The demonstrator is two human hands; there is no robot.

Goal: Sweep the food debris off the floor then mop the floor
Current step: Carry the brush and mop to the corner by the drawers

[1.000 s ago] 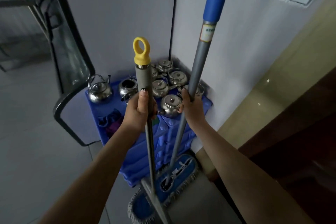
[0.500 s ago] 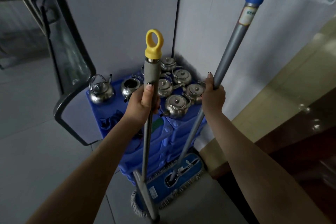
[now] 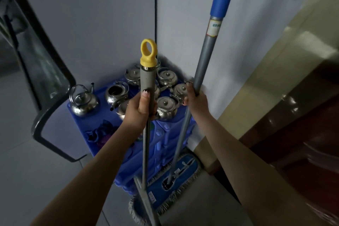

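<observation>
Left hand (image 3: 142,108) gripping the yellow-capped handle (image 3: 147,79), right hand (image 3: 194,98) the mop pole (image 3: 207,51), both should lift clear of the kettles (image 3: 166,109) at twelve o'clock.

Grey walls (image 3: 100,14), grey floor (image 3: 27,170), blue crates (image 3: 165,134) (steel teapots (image 3: 83,102) on top), dim light

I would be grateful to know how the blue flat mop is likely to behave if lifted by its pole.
Its pole looks like rigid metal, so it should stay stiff. The right hand grips it partway up, with much length above, so it may sway top-heavy. The fringed mop head seems hinged at the pole and would probably droop or swing.
</observation>
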